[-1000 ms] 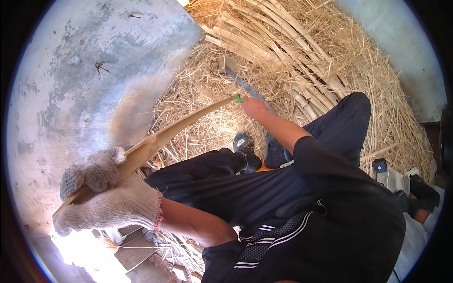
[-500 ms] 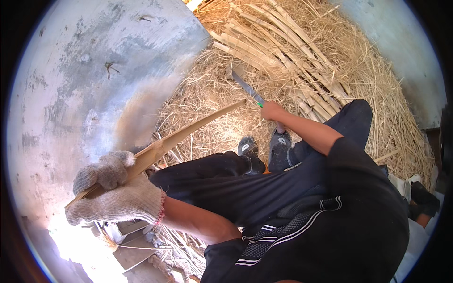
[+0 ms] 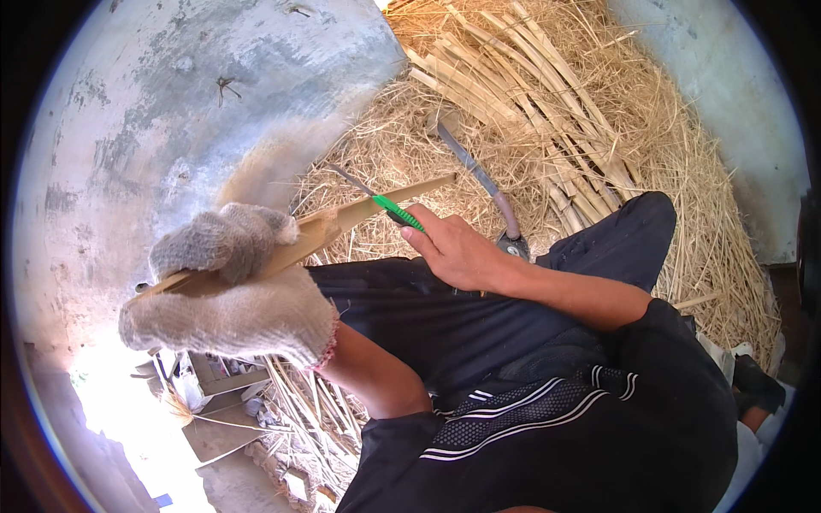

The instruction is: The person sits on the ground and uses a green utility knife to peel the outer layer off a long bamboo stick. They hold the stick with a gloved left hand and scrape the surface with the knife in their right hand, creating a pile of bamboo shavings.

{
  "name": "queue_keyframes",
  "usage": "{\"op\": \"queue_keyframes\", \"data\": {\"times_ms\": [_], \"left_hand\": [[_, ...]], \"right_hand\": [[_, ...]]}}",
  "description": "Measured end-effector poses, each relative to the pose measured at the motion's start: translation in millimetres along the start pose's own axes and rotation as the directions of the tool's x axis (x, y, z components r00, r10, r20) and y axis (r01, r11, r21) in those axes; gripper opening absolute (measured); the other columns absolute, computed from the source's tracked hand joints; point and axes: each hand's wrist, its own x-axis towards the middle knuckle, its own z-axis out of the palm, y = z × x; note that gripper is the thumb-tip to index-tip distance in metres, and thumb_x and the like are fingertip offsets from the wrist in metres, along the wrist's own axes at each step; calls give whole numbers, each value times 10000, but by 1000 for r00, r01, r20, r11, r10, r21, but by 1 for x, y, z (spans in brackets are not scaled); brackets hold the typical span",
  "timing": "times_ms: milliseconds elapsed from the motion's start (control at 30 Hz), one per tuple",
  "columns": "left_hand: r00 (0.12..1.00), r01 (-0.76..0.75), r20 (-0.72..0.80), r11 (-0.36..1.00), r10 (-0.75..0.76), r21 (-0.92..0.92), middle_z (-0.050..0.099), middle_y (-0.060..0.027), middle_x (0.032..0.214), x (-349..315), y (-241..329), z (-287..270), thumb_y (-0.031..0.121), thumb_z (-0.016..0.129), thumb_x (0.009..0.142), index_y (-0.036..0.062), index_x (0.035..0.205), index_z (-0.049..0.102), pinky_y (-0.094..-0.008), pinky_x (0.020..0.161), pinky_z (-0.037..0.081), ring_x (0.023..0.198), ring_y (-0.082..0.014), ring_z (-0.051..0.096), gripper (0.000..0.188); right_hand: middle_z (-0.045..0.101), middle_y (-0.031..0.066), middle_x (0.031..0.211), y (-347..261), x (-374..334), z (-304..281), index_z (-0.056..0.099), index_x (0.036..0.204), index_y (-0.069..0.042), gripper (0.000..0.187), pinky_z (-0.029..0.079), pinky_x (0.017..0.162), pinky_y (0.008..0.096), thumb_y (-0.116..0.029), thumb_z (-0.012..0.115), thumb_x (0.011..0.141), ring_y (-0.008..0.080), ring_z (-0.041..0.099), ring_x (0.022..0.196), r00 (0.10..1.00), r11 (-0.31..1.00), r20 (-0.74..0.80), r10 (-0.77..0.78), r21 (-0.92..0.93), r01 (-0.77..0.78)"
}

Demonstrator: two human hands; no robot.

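The gloved left hand (image 3: 235, 315) is clamped round the strip (image 3: 332, 227), which slants from there out over the straw (image 3: 368, 158). The bare right hand (image 3: 457, 252) is closed on a green-handled knife (image 3: 398, 213) crossing the strip in view; contact cannot be told. The step looks like knife work on the strip; a next stroke would call for a firm hold, blade clear of the glove. No writing is legible.

The gloved left hand (image 3: 248, 315) curls tight, left forearm (image 3: 375, 369) slanting leftward; the bare right hand (image 3: 459, 250) clenches, right forearm (image 3: 573, 295) likewise.
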Motion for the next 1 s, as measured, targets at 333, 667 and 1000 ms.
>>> {"op": "queue_keyframes", "data": {"times_ms": [333,667,1000], "left_hand": [[988,32,-149,998,-40,-54,412,-12,519,5,-2,-13,618,428,961,94,642,451,-262,357,358,397,-100,372,614],[980,55,-191,998,-54,-4,431,-23,570,1,-2,-10,643,392,954,108,694,436,-285,392,394,443,-145,429,596],[998,45,-40,994,-50,-99,405,-13,541,1,-5,-15,703,341,930,109,666,439,-318,387,391,412,-145,415,658]], "right_hand": [[540,260,602,-21,-25,12,479,1068,-3,248,410,600,548,-242,454,1008,473,576,636,998,997,-56,-38,-71,34],[527,272,538,-25,-21,17,469,1044,11,222,429,484,539,-205,478,995,485,568,536,997,988,-76,-30,-156,18],[530,278,549,-22,-21,18,463,1050,13,222,435,495,541,-200,480,992,486,565,536,993,976,-114,-27,-218,1]]}}
